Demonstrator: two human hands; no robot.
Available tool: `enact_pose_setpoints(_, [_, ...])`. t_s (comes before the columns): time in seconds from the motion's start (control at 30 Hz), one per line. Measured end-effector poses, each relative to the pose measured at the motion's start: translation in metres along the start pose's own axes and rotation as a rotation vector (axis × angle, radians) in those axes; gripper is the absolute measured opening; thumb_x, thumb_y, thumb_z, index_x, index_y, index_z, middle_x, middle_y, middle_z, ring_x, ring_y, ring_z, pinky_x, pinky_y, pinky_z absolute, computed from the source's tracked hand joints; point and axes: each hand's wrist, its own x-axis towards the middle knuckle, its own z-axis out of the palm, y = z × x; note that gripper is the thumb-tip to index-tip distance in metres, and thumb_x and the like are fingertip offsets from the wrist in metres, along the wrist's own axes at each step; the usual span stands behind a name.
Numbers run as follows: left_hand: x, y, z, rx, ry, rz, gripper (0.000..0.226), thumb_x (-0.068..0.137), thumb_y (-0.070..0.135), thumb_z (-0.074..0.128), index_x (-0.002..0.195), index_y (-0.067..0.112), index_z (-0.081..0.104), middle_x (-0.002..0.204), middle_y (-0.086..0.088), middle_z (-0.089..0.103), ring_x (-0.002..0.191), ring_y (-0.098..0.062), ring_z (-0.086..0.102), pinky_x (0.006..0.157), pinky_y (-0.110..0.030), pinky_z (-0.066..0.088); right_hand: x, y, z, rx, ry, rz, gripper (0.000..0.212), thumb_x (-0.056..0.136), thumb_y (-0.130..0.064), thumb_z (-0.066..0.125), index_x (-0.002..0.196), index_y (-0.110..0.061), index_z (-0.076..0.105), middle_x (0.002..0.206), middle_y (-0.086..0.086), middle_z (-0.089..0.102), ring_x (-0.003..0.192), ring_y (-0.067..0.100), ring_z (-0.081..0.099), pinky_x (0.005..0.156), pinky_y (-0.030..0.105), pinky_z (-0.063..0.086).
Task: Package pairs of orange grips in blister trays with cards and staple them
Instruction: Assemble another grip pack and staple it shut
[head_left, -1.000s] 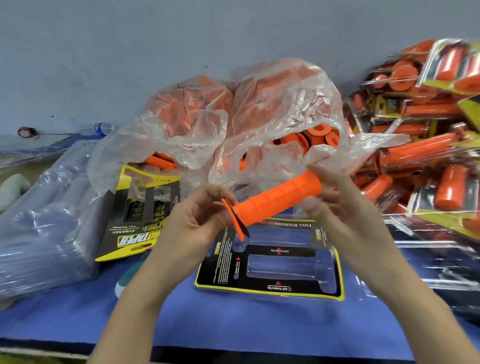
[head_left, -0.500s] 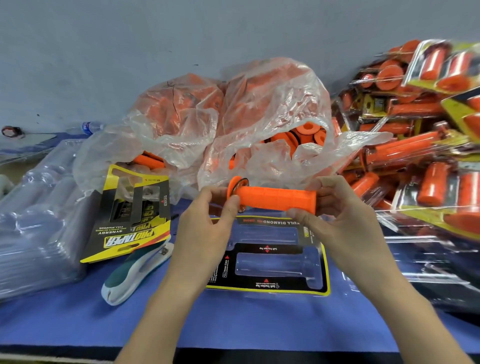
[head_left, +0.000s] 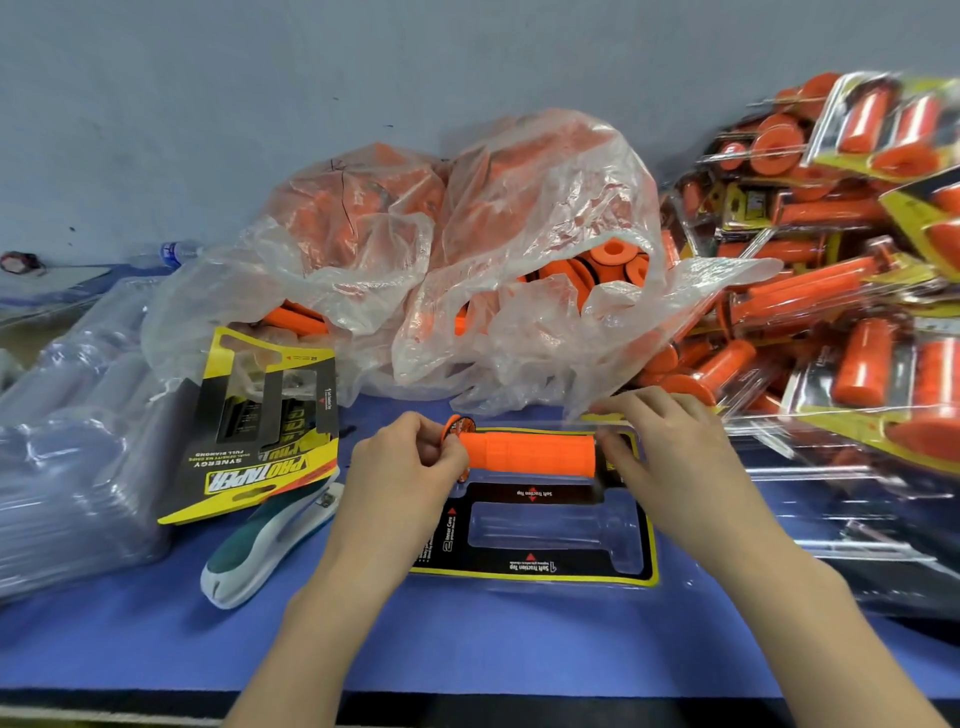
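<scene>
Orange grip, L hand + R hand pinching 9-/3-o'clock ends: may seat crooked in blister tray if flange misses recess.

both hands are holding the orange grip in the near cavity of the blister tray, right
No: the head view shows the left hand and right hand holding the orange grip in the far cavity of the blister tray; the near one is empty.
</scene>
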Motion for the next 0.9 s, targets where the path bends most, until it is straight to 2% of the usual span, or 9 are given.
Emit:
enact_pose_setpoints(0.2, [0.000, -0.004, 0.003, 0.067, -0.006, -0.021, 0.015, 0.088, 0.033, 0.062, 0.074, 0.031, 0.059, 0.064, 0.015, 0.063, 0.073, -0.002, 0.059, 0.054, -0.020, 0.036, 0.000, -0.004, 0.000, -0.035, -0.033, -0.005, 0.022, 0.091, -0.027, 0.065, 0.113, -0.027, 0.069, 0.111, -0.001, 0.066, 0.106, 0.029, 0.053, 0.097, 0.044, 0.041])
enact_pose_setpoints(0.37, [0.000, -0.009, 0.008, 0.084, -0.037, -0.037, 0.013, 0.090, 0.032, 0.061, 0.077, 0.031, 0.059, 0.064, 0.015, 0.063, 0.074, 0.009, 0.057, 0.051, -0.013, 0.034, -0.001, -0.007, -0.002, -0.053, -0.105, 0.001, 0.023, 0.093, -0.027, 0.062, 0.115, -0.030, 0.067, 0.115, -0.004, 0.065, 0.112, 0.028, 0.053, 0.107, 0.046, 0.033])
enact_pose_setpoints(0.5, [0.000, -0.012, 0.012, 0.136, -0.064, -0.018, 0.013, 0.092, 0.034, 0.059, 0.079, 0.030, 0.059, 0.066, 0.014, 0.062, 0.067, 0.003, 0.057, 0.052, -0.015, 0.036, -0.002, -0.008, -0.002, -0.043, -0.119, -0.006, 0.021, 0.093, -0.025, 0.062, 0.113, -0.030, 0.068, 0.111, -0.004, 0.065, 0.110, 0.028, 0.056, 0.111, 0.046, 0.027])
enact_pose_setpoints(0.6, [0.000, -0.013, 0.011, 0.177, -0.089, 0.004, 0.009, 0.093, 0.041, 0.057, 0.088, 0.034, 0.056, 0.071, 0.016, 0.060, 0.071, 0.005, 0.053, 0.052, -0.015, 0.033, -0.003, -0.009, -0.005, -0.041, -0.136, 0.000, 0.021, 0.095, -0.028, 0.059, 0.114, -0.032, 0.067, 0.113, -0.006, 0.064, 0.113, 0.025, 0.054, 0.112, 0.043, 0.025])
enact_pose_setpoints(0.77, [0.002, -0.015, 0.011, 0.200, -0.100, 0.011, 0.017, 0.094, 0.052, 0.050, 0.100, 0.037, 0.056, 0.078, 0.018, 0.062, 0.076, 0.006, 0.054, 0.055, -0.017, 0.037, -0.002, -0.010, -0.007, -0.013, -0.114, -0.012, 0.020, 0.097, -0.029, 0.057, 0.113, -0.030, 0.067, 0.115, -0.006, 0.064, 0.112, 0.024, 0.053, 0.111, 0.043, 0.028])
enact_pose_setpoints(0.9, [0.000, -0.014, 0.014, 0.265, -0.077, 0.022, 0.027, 0.094, 0.057, 0.043, 0.108, 0.037, 0.055, 0.080, 0.018, 0.060, 0.076, -0.001, 0.054, 0.059, -0.028, 0.044, 0.000, -0.017, -0.005, 0.004, -0.093, -0.048, 0.020, 0.096, -0.026, 0.056, 0.111, -0.026, 0.069, 0.114, -0.004, 0.065, 0.109, 0.026, 0.053, 0.105, 0.045, 0.038])
